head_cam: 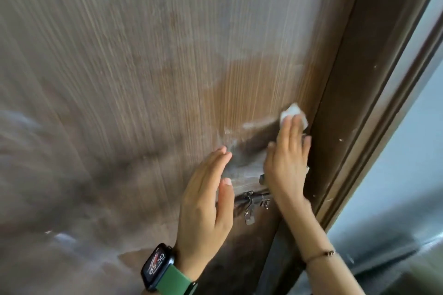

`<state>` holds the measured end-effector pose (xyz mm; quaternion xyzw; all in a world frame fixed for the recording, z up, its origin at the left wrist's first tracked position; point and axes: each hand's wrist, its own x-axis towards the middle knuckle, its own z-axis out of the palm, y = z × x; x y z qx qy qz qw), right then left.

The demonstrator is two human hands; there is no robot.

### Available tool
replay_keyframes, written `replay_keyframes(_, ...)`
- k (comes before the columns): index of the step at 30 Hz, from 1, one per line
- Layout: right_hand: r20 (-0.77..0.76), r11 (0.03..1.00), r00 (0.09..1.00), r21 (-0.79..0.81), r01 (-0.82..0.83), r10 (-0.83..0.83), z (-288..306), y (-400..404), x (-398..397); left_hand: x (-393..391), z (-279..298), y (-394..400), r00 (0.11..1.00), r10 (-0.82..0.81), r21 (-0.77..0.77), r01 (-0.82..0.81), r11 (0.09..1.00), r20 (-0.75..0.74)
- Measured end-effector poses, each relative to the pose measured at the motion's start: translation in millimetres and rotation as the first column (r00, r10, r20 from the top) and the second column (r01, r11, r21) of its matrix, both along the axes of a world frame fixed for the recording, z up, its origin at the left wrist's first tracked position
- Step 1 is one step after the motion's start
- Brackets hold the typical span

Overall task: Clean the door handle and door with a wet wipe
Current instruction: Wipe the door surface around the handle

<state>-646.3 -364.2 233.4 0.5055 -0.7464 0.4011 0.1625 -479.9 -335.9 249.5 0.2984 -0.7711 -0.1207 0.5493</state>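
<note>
The wet wipe (pixel 293 114) is a small white pad, flat on the door (pixel 143 79), up near the door's right edge & just above the metal latch (pixel 254 201); the right hand (pixel 287 163) lies on top of it w/ straight fingers (pixel 296 127) pressing it to the wood; the grip is flat & wide, a push, not a pinch. The left hand (pixel 207 189) is flat too, fingers straight, right at the door beside the latch; it holds nothing; can't tell if the palm touches.

The wipe looks soft, thin & light; prob. floppy & damp, so it can bunch up or slip out from under the fingers; best to keep the whole flat of the fingers over its middle & press. The door is hard & stiff, w/ dull grey patches & one darker brown patch near the wipe; it won't bend. The latch is small, hard & bumpy; for that bit, prob. better to wrap the wipe round a fingertip & pinch.
</note>
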Motion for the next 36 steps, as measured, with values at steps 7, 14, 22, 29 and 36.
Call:
replay_keyframes(7,-0.38,0.97,0.894,0.125,-0.207,0.24,-6,6,56,-14,13,15,0.996,0.082,0.102,-0.077,0.992,-0.04)
replay_keyframes(14,-0.142,0.994,0.988,0.1,-0.05,0.064,8,12,-4,-8,4,37,0.986,0.167,0.223,-0.16,0.962,-0.014)
replay_keyframes(22,-0.123,0.973,0.978,0.182,-0.145,0.168,-14,15,22,0,-5,76,0.977,0.212,0.352,-0.204,0.914,0.017)
replay_keyframes(29,-0.227,0.912,0.886,0.173,-0.371,0.404,-14,11,66,-5,0,82,0.979,0.201,0.389,-0.178,0.904,-0.019)
replay_keyframes(36,-0.069,0.958,0.955,0.009,-0.287,0.287,11,-12,71,15,6,68,0.976,0.218,0.328,-0.207,0.922,0.005)
